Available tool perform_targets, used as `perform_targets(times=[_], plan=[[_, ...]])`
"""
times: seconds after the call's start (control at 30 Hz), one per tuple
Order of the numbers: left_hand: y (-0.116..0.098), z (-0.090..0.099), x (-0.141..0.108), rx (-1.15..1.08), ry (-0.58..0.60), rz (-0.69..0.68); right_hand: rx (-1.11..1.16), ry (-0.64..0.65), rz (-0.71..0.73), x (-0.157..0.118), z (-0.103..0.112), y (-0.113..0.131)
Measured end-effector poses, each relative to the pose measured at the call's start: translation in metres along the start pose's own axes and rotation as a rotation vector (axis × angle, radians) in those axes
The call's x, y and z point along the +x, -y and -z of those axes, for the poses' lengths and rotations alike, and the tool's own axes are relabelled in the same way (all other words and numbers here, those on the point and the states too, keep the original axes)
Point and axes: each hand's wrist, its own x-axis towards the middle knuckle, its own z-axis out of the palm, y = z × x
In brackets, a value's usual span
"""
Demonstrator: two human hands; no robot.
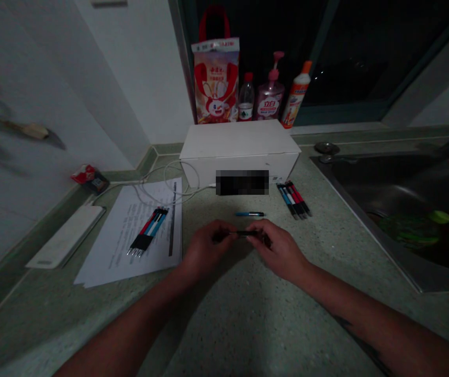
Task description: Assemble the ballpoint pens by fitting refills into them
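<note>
Between my two hands is a dark pen, lying roughly level. My left hand pinches its left end, and my right hand closes on its right end. Just beyond them a blue pen lies on the green speckled counter. Several red, blue and black pens rest side by side on printed sheets at the left. Another row of pens lies to the right, near the front corner of a white box.
A sink with greens inside is at the right. Bottles and a red-handled bag stand behind the box. At the left are a white power bank, a cable and a red-and-dark packet.
</note>
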Motion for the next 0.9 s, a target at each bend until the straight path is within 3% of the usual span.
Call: perform_targets(times=[0.37,0.9], plan=[[-0.0051,0.0016,-0.0021,-0.023,0.018,0.058,-0.031,0.011,0.002,0.0023,0.0052,-0.0007],[-0.0012,-0.0018,-0.0012,-0.018,0.025,0.012,-0.033,0.006,0.038,0.0015,0.0054,0.0]])
